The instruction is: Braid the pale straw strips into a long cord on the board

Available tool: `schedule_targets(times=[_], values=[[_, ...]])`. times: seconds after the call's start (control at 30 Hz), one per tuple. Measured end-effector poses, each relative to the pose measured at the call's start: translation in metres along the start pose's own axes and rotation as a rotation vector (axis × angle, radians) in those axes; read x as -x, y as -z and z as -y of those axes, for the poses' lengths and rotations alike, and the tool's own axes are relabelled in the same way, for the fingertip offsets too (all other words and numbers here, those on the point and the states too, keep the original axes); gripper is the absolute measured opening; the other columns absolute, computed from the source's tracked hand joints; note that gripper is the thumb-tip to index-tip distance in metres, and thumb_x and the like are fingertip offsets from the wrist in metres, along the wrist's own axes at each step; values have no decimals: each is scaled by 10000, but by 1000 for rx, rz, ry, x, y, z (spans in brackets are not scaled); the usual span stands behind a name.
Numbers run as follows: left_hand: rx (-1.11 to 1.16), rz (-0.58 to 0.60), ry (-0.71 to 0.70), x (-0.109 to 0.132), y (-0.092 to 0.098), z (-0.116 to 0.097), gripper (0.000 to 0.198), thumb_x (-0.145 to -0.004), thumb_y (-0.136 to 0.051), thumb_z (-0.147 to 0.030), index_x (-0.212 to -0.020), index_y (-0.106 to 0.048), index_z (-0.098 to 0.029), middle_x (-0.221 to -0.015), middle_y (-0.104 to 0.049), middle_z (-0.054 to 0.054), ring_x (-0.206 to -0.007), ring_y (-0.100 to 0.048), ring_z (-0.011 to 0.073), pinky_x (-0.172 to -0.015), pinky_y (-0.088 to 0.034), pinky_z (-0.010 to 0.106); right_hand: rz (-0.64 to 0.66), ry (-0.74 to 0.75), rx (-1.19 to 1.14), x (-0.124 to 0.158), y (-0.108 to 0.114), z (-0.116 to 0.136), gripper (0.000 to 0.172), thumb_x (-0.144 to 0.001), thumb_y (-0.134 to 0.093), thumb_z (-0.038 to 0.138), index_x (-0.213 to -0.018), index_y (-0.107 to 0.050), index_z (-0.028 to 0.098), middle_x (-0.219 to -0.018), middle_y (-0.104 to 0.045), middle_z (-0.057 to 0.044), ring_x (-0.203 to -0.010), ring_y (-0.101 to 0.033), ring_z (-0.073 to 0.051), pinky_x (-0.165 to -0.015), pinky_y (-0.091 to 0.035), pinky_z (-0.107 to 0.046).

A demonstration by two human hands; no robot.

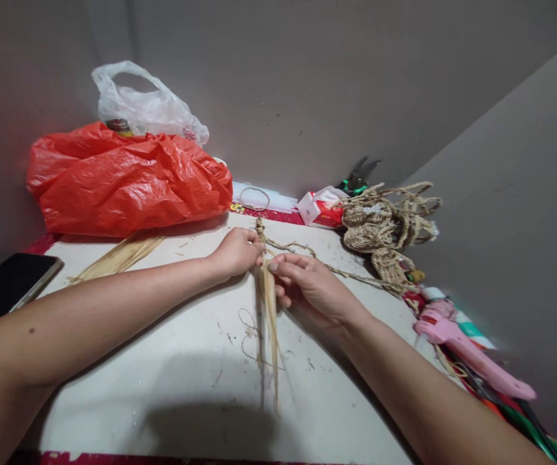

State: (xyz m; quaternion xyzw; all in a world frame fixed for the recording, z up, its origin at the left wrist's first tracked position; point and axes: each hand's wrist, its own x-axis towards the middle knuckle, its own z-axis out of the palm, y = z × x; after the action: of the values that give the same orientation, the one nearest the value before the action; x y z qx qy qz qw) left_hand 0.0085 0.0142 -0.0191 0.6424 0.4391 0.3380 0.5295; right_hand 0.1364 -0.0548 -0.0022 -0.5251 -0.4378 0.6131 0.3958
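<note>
At the middle of the table my left hand is closed, its fingertips pinching the top of a pale dried husk strip near a small brown knotted bit. Just to its right, my right hand pinches the same strip between thumb and forefinger. The strip's narrow tail hangs down toward me, beside a thin dark strand. From the knotted part a twisted cord runs off to the right, toward a bundle of braided cord. What lies inside the left fingers is partly hidden.
A red plastic bag and a white one stand back left. More husk and a phone lie left. Right are a pink glue gun, a tissue pack and green-handled cutters. Walls close in behind and right.
</note>
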Motion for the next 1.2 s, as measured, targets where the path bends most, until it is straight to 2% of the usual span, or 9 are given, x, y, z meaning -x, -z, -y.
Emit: schedule_targets(times=[0.13,0.27,0.53,0.83,1.03,1.2], values=[[19,-2,22,1,-1,0,228,-767,-495,-186,-542,-489,-148,-481,-532,-21,-458,-402,74,-540,-331,224,-69,31,249,4,-1,1,220,-674,-649,288,-598,-481,168,-400,-493,42,-336,-404,-54,-331,-305,-152],[-8,-10,-17,-1,-3,4,220,-764,-490,-185,-547,-490,-149,-485,-528,-26,-473,-425,80,-550,-343,226,-97,43,323,4,-11,-3,202,-694,-613,293,-625,-462,177,-374,-497,45,-311,-407,-57,-331,-308,-150],[-146,-49,-88,-1,-3,0,203,-737,-484,-151,-534,-487,-143,-512,-439,-45,-557,-410,90,-593,-343,232,-202,142,278,-2,-19,-5,213,-686,-618,329,-633,-476,180,-379,-506,48,-315,-440,-73,-323,-345,-160],[-171,-44,-110,-2,-3,3,183,-732,-466,-151,-551,-488,-146,-533,-479,-28,-576,-443,99,-592,-349,231,-167,85,232,-3,-15,-6,244,-660,-670,350,-640,-522,157,-390,-533,30,-317,-437,-63,-330,-345,-153],[-178,-57,-130,-2,-3,4,198,-734,-467,-182,-539,-481,-150,-510,-457,-35,-551,-418,96,-571,-333,231,-76,71,135,-6,-12,-8,275,-654,-674,355,-572,-499,159,-385,-510,39,-310,-405,-51,-321,-306,-152],[-170,-50,-145,-2,-5,3,185,-718,-470,-155,-533,-475,-152,-504,-455,-38,-550,-417,96,-570,-335,229,-147,151,210,-5,-16,-7,248,-676,-626,335,-572,-465,177,-366,-462,60,-309,-384,-56,-337,-300,-167]])
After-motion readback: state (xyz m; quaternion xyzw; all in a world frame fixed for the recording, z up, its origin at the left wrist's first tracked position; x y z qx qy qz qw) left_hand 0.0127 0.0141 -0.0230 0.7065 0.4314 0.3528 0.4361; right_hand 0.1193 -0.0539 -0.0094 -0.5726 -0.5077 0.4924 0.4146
